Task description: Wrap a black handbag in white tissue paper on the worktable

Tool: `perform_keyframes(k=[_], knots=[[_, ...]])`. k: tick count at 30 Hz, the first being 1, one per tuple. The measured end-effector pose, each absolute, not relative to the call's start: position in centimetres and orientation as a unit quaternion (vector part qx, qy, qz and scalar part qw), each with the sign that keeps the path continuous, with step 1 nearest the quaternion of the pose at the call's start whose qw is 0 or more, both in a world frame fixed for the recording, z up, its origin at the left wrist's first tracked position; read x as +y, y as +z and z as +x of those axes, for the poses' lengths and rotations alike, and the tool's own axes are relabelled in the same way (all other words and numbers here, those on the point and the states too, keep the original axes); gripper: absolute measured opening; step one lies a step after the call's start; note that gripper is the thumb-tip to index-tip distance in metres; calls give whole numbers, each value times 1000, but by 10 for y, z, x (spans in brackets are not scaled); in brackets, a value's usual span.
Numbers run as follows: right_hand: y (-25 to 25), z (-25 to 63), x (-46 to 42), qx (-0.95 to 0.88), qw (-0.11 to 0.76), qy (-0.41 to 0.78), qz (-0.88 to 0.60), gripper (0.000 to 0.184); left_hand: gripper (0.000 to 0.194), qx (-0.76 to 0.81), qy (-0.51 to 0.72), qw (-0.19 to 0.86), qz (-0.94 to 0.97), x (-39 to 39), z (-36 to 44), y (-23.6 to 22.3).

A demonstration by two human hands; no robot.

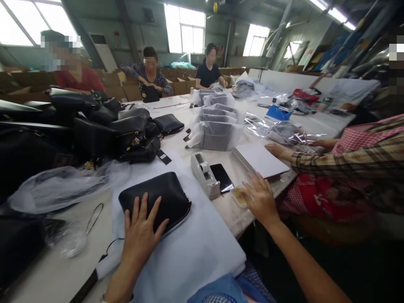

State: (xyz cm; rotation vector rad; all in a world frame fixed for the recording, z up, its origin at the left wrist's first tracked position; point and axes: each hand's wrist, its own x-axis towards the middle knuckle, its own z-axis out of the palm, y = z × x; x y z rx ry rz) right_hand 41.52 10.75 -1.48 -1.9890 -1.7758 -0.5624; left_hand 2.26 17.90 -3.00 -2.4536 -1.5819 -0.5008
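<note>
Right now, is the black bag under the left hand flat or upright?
Flat: the black bag lies broad side up on white sheeting, the left hand spread over it.

Left grip point(143, 225) palm down, 5 digits spread; right grip point(260, 200) extended, fingers parted.

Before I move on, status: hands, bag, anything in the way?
Left hand spread on bag. Right hand at tub, contact unclear. Bag lying on white sheets. Tape dispenser close by, right of bag.
</note>
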Motion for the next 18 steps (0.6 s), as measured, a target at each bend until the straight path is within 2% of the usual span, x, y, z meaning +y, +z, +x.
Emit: perform_keyframes(k=[3,5,7,10,12,14,18], knots=[[-39,412,93,-653,139,-171,-724,38,61,-531,-175,89,-824,180,22,-31],[-43,409,91,-661,147,-169,-716,36,61,-532,-179,88,-823,181,21,-32],[-32,405,97,-662,211,-192,-694,34,63,-532,-182,85,-822,180,20,-32],[6,387,124,-666,355,-182,-631,26,65,-533,-184,77,-822,180,20,-30],[34,364,154,-680,419,-102,-593,23,67,-535,-188,73,-821,179,21,-28],[54,333,191,-704,433,38,-562,26,70,-535,-195,68,-819,178,22,-27],[59,262,283,-732,347,344,-475,38,75,-540,-202,68,-814,175,22,-24]])
